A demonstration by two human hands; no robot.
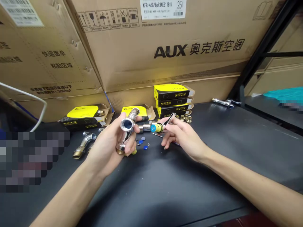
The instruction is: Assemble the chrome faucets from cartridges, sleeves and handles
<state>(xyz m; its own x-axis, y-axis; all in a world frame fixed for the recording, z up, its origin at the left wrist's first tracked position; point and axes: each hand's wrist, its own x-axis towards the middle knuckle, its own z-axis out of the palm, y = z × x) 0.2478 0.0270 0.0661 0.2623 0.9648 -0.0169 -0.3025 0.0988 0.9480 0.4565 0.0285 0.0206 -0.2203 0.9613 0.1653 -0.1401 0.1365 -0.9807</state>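
Observation:
My left hand is wrapped round a chrome faucet body, its round threaded opening facing me and a brass thread at its lower end. Level with it, my right hand pinches a chrome lever handle. A yellow valve cartridge with a blue end and a dark ring sits at the handle's near end, pointing at the faucet body but apart from it. Below and between the hands lie blue caps and small screws on the black table.
More chrome faucet bodies lie at the left. Yellow and black boxes are stacked at the back, with brass fittings beside them. An assembled faucet rests at the back right. Large cartons wall off the rear.

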